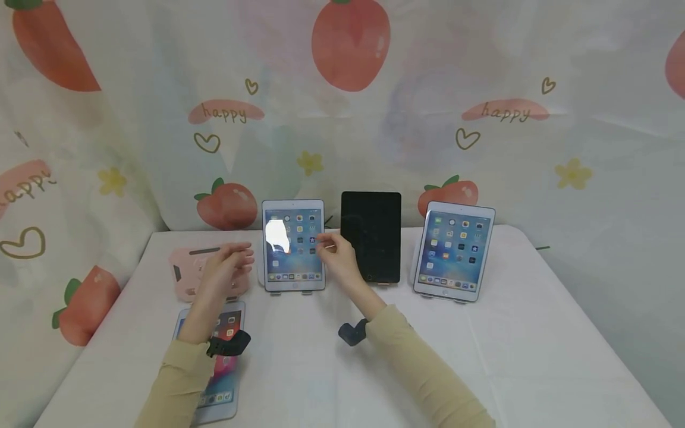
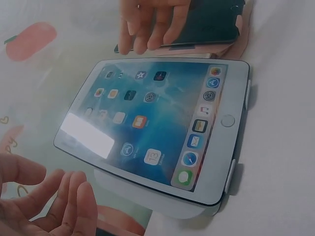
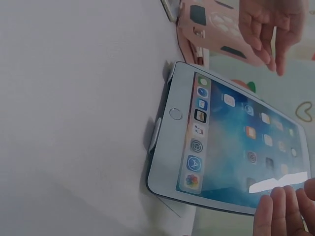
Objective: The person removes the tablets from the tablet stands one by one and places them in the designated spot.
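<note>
A white tablet [image 1: 294, 249] with a lit screen of app icons leans on a white stand [image 2: 197, 209], its lower edge resting on two small lips. My left hand [image 1: 220, 268] hovers to the left of it, fingers loosely extended and holding nothing. On the tablet's other side, my right hand [image 1: 342, 259] has its fingertips right at the edge, overlapping it in the head view. Those fingers [image 3: 279, 209] are relaxed, with nothing gripped between them. Bright glare covers part of the screen.
A black tablet [image 1: 371, 238] and another white tablet [image 1: 455, 252] stand to the right. Behind my left hand is a pink case [image 1: 184, 279]. A lit tablet [image 1: 227, 380] lies under my left forearm on the white tabletop [image 1: 332, 368]. A patterned curtain [image 1: 374, 137] hangs behind.
</note>
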`<state>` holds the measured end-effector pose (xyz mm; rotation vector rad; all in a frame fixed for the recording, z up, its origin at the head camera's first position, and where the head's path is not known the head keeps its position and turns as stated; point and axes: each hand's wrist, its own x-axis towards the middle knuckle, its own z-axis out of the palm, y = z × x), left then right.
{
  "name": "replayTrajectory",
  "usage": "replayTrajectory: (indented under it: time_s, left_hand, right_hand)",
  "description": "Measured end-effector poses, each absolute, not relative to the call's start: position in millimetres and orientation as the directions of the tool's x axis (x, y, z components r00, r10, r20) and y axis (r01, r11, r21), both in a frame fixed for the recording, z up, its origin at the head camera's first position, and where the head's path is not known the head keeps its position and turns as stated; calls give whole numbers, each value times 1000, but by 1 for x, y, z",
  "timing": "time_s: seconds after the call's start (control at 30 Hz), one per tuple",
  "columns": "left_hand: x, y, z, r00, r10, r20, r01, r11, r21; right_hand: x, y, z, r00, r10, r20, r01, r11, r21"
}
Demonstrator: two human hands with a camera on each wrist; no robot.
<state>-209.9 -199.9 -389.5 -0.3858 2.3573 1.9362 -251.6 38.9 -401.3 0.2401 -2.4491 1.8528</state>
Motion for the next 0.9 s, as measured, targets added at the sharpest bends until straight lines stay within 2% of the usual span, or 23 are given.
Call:
replayTrajectory:
  time_s: [0.27,0.67,0.9]
  left_hand:
    - [-225,-200,-383,-969,-158,-191,-214,141,967]
    - [-252,-200,-375,-982,-123,-141,-164,211,964]
    - [-266,-202,-365,-987,-107,-124,-142,181,973]
  right_hand:
    - [-261,37,-397,-982,-99,164,-185,271,-945]
    - [-277,34,-385,-983,-20,180,-178,311,-934]
    - [-287,35,-381,-973,11,232,-216,330,-919]
